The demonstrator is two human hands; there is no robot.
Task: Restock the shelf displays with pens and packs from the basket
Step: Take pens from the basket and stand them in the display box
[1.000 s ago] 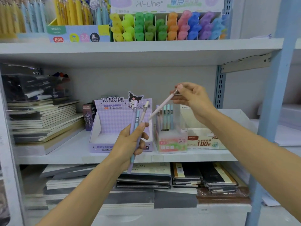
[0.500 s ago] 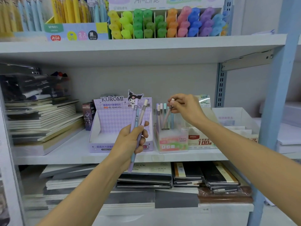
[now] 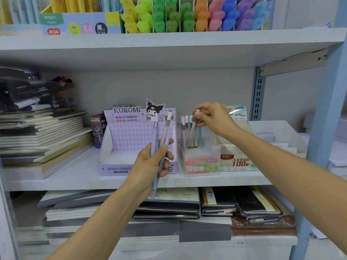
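seating pink mechanical pencil [image 3: 193, 132] in fruit soda display box [image 3: 201, 163].
pinched at cap by right hand [image 3: 213, 119]; spare pencils [image 3: 163, 133] gripped in left hand [image 3: 152, 166]; next: release, pick another spare.

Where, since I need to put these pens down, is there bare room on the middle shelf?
Bare shelf lies between the notebook stack and the Kuromi box, plus a strip along the front edge. Crowded rightward: pen box, refill box and white tray stand close together.
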